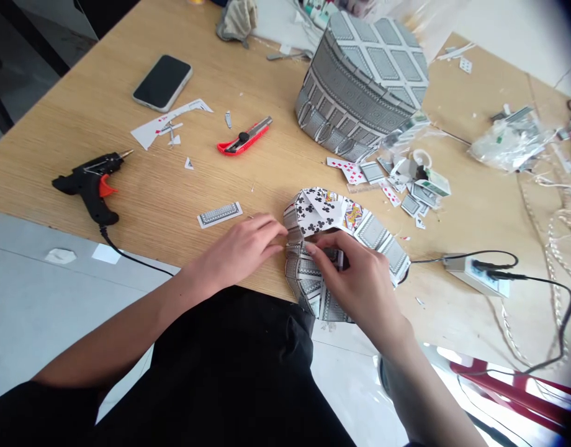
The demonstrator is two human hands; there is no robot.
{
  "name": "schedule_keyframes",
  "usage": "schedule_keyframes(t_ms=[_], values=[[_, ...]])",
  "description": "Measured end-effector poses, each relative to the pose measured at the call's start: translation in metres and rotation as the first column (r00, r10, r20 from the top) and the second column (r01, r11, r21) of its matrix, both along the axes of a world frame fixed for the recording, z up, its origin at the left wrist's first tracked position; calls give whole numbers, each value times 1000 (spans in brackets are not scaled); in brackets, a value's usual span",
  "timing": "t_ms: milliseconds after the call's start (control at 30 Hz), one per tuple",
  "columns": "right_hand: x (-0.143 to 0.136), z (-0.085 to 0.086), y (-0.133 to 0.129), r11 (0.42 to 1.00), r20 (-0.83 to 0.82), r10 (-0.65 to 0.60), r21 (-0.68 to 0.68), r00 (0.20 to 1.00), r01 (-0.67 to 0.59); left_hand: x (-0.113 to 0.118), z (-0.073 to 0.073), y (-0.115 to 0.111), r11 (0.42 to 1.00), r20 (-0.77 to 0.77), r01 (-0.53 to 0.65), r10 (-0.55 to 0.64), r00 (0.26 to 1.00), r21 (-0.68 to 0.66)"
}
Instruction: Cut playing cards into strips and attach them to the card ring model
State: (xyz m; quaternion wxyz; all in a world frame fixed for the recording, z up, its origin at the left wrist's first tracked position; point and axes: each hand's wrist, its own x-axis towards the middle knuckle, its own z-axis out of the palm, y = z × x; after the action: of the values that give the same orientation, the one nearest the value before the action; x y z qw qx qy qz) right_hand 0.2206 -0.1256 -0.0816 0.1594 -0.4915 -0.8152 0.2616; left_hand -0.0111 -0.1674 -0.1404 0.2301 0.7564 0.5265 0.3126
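Note:
A curved, hollow piece built from playing cards (372, 231) lies at the table's front edge, some cards face up and others showing grey patterned backs. My right hand (360, 267) reaches over it, thumb and fingers pinching its inner left rim. From the left, my left hand (241, 254) rests on the table edge with fingers stretched out to the piece's outer side; whether the fingertips press on it I cannot tell. Left of that hand lies a trimmed card strip (220, 215). The hand hides part of the piece's inside.
A black glue gun (92, 183) lies at left, its cord over the edge. Behind are a red box cutter (244, 138), a phone (163, 82) and a large card-covered basket (355, 93). Loose cards (372, 172), a power strip (476, 276) and cords lie right.

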Motion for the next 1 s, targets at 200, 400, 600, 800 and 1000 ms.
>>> schedule_keyframes(t_ms=[200,400,600,800,1000], values=[[26,9,-37,952,-76,-125,273,989,141,-20,-6,-15,997,-37,-78,79,996,26],[62,-34,-96,828,-268,-428,267,863,493,-6,-11,-19,997,22,-72,72,997,23],[57,-68,-121,695,-383,-717,-330,583,638,13,-7,-16,999,158,1,4,987,-36],[45,-67,-80,769,-529,-636,-373,562,519,31,-12,-23,1000,200,-30,28,979,8],[65,-72,-29,778,-633,-628,-485,453,400,51,-20,-35,997,242,-65,51,969,49]])
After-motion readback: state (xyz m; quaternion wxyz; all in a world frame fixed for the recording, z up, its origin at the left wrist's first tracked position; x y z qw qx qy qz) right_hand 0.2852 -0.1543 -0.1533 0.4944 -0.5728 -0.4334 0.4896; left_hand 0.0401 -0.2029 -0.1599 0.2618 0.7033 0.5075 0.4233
